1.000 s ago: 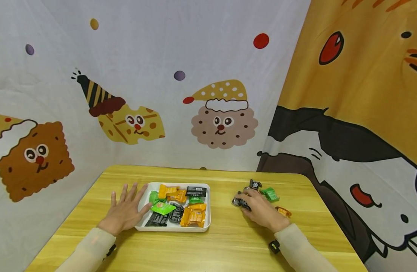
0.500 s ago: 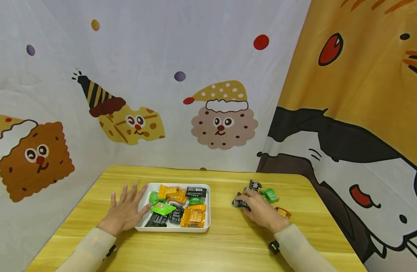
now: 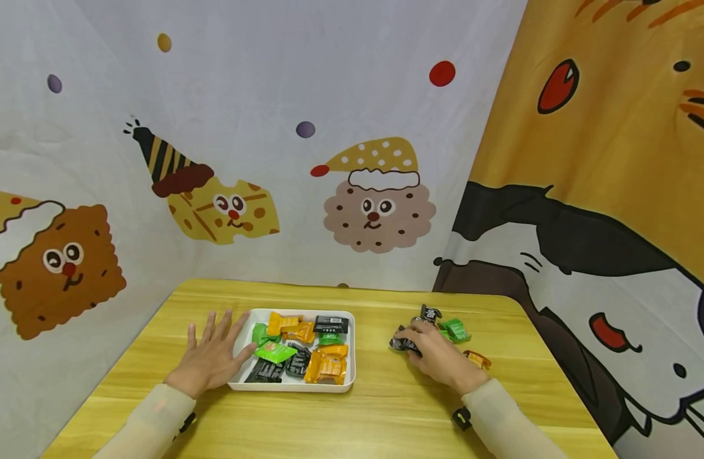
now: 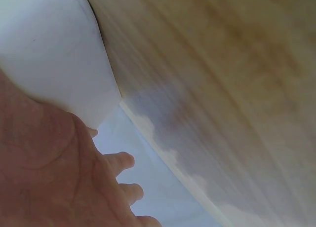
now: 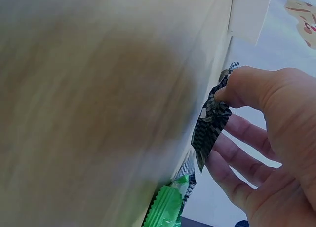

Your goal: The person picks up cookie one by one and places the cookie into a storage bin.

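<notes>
My right hand point(image 3: 444, 358) pinches a small black-wrapped snack packet point(image 3: 402, 342) between thumb and fingers, low over the right side of the table. In the right wrist view, the checkered black wrapper point(image 5: 211, 128) shows at the thumb tip, with the other fingers behind it. My left hand point(image 3: 210, 358) is spread flat, its thumb over the left rim of a white tray point(image 3: 294, 387). In the left wrist view, the palm point(image 4: 44, 163) lies against the tray's white side point(image 4: 59, 54). Inside the tray are orange packets point(image 3: 327, 366), green packets point(image 3: 274, 351) and black packets point(image 3: 331, 324).
Beyond the right hand lie another black packet point(image 3: 429, 313) and a green packet point(image 3: 455, 330). An orange packet point(image 3: 478, 359) is partly hidden by that hand. The wooden table point(image 3: 375, 421) ends at a cartoon-printed cloth point(image 3: 260, 127) behind it.
The right hand has shifted very slightly left with the black packet between its fingers. The left hand and the tray stay where they were.
</notes>
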The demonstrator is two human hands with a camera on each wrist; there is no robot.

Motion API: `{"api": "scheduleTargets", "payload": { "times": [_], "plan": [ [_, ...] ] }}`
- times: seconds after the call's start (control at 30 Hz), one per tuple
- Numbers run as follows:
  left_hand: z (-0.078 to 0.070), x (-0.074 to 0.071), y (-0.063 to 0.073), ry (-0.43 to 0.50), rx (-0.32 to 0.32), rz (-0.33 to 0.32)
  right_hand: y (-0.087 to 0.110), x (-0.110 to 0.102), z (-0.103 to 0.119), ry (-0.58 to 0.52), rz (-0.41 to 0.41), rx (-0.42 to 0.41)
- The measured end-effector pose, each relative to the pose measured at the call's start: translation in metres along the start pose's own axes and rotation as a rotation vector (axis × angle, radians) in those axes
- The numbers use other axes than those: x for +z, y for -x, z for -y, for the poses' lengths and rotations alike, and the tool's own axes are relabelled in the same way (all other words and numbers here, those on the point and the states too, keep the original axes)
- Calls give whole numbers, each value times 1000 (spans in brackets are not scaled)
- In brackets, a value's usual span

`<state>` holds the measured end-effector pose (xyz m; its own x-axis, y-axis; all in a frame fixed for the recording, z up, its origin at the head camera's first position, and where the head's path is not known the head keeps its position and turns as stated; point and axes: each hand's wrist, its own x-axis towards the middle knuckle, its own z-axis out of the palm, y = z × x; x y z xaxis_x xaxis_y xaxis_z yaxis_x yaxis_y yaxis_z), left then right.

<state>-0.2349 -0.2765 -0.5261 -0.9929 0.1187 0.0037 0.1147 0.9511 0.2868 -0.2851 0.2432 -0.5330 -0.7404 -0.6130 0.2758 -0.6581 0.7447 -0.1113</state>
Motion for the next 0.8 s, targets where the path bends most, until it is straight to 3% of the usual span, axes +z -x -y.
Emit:
{"api": "scheduleTargets", "payload": {
  "times": [0.43, 0.8],
  "plan": [
    [2, 2, -1, 5, 8, -5, -7, -6, 14, -15, -18, -18],
    [1, 0, 0, 1, 8, 0, -22, -16, 32, 2, -56, -80]
  ]
}}
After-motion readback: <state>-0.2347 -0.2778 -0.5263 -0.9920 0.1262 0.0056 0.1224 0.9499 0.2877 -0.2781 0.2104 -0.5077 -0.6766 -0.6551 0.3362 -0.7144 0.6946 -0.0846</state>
